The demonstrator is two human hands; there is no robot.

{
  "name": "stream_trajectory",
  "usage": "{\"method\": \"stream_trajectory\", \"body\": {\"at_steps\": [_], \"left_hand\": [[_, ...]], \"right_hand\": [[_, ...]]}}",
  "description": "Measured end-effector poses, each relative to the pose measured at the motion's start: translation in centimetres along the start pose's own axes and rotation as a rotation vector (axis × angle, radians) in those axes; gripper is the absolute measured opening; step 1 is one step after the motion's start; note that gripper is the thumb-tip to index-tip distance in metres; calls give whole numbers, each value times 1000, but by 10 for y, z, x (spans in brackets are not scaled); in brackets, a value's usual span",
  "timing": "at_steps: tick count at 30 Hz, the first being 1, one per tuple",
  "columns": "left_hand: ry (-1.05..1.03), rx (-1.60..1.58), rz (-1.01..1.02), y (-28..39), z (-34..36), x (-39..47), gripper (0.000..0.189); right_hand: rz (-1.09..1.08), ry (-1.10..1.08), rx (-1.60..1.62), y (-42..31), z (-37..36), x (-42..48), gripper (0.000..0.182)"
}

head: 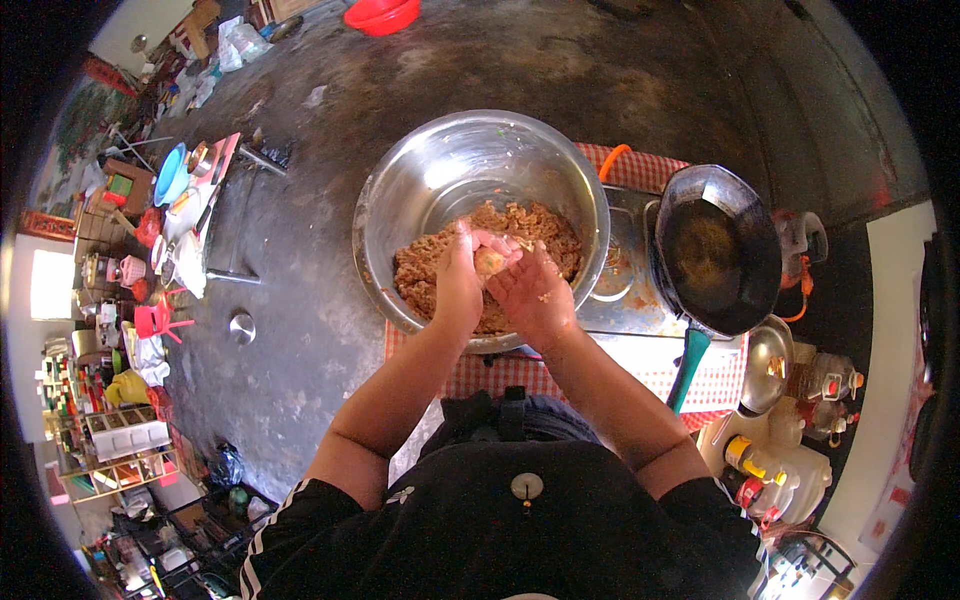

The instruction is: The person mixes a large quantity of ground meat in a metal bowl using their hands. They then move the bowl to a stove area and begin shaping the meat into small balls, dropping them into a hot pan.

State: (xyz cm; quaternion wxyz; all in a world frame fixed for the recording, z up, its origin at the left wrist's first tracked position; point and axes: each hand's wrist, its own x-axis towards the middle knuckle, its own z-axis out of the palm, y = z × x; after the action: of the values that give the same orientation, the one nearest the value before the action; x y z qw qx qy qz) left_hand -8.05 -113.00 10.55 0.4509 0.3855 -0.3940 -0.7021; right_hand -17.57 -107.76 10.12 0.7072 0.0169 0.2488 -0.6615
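Note:
A wide stainless steel basin (480, 154) stands before me with a reddish-brown minced mixture (427, 262) heaped in its near half. Above that heap, a small rounded ball of paler mixture (490, 262) with green flecks rests in the curled fingers of my left hand (457, 281). My right hand (536, 296) is cupped close beside it, palm turned up, with crumbs of mixture stuck to the palm and wrist. Whether the right fingertips touch the ball is hard to tell.
Right of the basin, a dark wok (709, 247) with a green handle (688, 367) holds dark liquid over a gas stove (626, 300). A red checked cloth (502, 377) lies beneath. A metal lid (766, 364) and plastic bottles (761, 480) stand farther right.

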Motion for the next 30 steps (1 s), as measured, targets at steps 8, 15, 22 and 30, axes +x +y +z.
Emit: {"method": "stream_trajectory", "body": {"at_steps": [8, 15, 22, 30], "left_hand": [[80, 150, 291, 7, 12, -11, 29], [-69, -287, -49, -25, -16, 7, 31], [17, -146, -14, 3, 1, 0, 52], [-138, 252, 342, 17, 6, -12, 53]], "right_hand": [[-54, -139, -38, 1, 0, 4, 58], [-416, -120, -611, 1, -8, 7, 52], [12, 81, -14, -2, -5, -1, 54], [64, -85, 76, -7, -7, -3, 46]]}}
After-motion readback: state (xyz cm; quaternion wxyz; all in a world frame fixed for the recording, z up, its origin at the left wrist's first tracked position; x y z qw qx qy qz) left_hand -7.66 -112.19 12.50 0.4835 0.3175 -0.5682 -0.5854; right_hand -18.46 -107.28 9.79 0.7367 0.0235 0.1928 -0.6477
